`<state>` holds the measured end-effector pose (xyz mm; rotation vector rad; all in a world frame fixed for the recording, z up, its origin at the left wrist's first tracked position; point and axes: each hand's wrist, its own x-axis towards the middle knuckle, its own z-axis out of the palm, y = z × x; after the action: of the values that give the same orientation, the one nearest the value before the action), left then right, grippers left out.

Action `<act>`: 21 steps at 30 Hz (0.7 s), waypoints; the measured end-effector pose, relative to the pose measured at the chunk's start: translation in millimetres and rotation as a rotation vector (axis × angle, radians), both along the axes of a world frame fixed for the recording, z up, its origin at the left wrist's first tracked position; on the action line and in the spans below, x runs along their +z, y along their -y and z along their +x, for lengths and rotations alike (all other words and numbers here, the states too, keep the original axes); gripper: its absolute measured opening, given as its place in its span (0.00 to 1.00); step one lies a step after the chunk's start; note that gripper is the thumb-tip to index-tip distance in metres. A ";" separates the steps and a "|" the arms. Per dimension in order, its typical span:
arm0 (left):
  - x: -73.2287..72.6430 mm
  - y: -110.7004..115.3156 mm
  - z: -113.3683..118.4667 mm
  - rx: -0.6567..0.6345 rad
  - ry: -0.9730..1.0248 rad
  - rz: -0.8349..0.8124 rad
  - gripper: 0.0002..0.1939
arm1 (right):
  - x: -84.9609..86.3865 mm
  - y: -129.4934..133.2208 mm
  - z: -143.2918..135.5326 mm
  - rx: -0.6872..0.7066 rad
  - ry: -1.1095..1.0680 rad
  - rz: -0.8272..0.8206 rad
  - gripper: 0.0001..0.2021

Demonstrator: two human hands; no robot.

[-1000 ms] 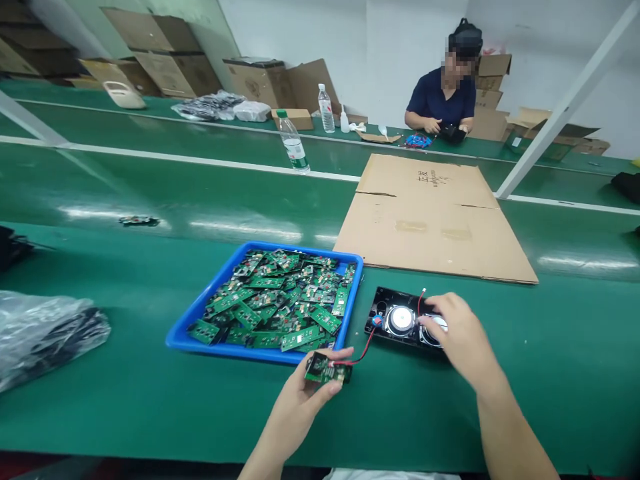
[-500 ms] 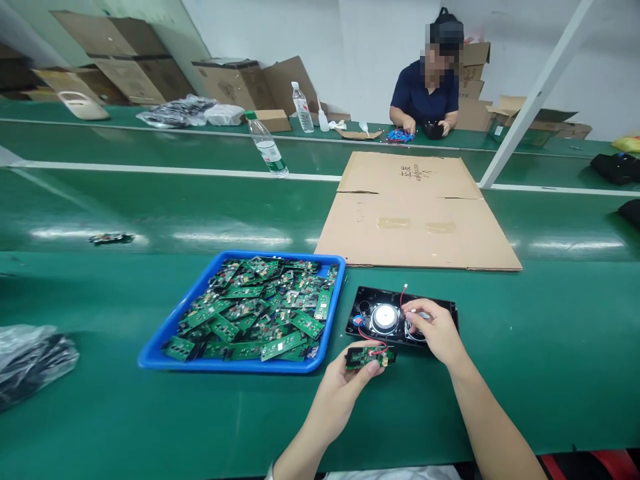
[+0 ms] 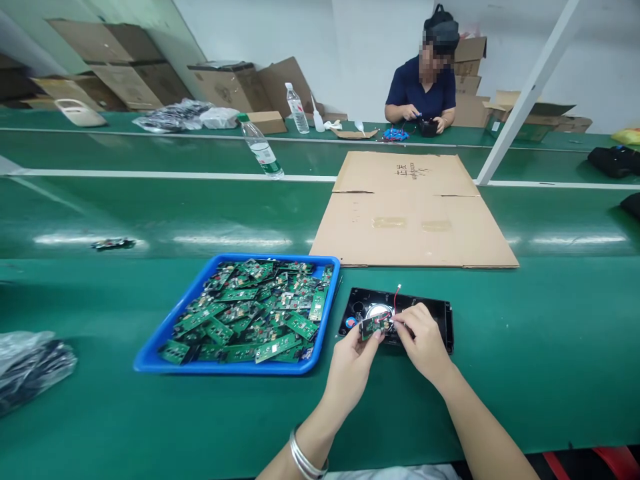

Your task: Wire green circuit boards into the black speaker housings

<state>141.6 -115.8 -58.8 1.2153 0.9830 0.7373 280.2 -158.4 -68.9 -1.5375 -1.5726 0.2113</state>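
My left hand (image 3: 356, 360) grips a small green circuit board (image 3: 375, 325) between thumb and fingers, above the near edge of a black speaker housing (image 3: 440, 320). At the board's right end, my right hand (image 3: 421, 339) is closed in a pinch; what lies between its fingertips is too small to tell, perhaps a wire end. A round silver speaker (image 3: 379, 310) sits in the housing, partly covered by the board. A red wire with a white plug (image 3: 398, 288) stands up from the housing. Left of the hands is a blue tray (image 3: 145, 357) heaped with circuit boards (image 3: 245, 310).
A flat cardboard sheet (image 3: 415, 207) lies beyond the housing. Plastic-wrapped goods (image 3: 35, 370) are at the left edge, and a loose board (image 3: 113, 244) lies further back. Water bottles (image 3: 265, 155) stand behind. Across the bench a co-worker (image 3: 423, 93) handles a black item.
My left hand has raised the circuit board up and right over the housing. My right hand has come down and left from the second speaker to meet the board.
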 end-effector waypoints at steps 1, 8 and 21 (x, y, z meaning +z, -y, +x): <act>-0.2 -1.0 -0.3 -0.020 -0.023 0.023 0.15 | -0.2 0.3 -0.7 0.013 0.029 0.006 0.09; 1.8 -4.2 -0.1 -0.104 -0.057 0.044 0.15 | 1.3 3.0 1.4 0.058 0.267 0.028 0.10; 4.8 -6.7 -5.2 -0.201 -0.152 0.178 0.10 | -4.3 5.0 -4.9 -0.025 0.347 0.020 0.13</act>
<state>136.4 -109.1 -54.1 1.5195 0.9166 0.5891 275.4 -163.4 -73.1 -1.6408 -1.8140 -0.0915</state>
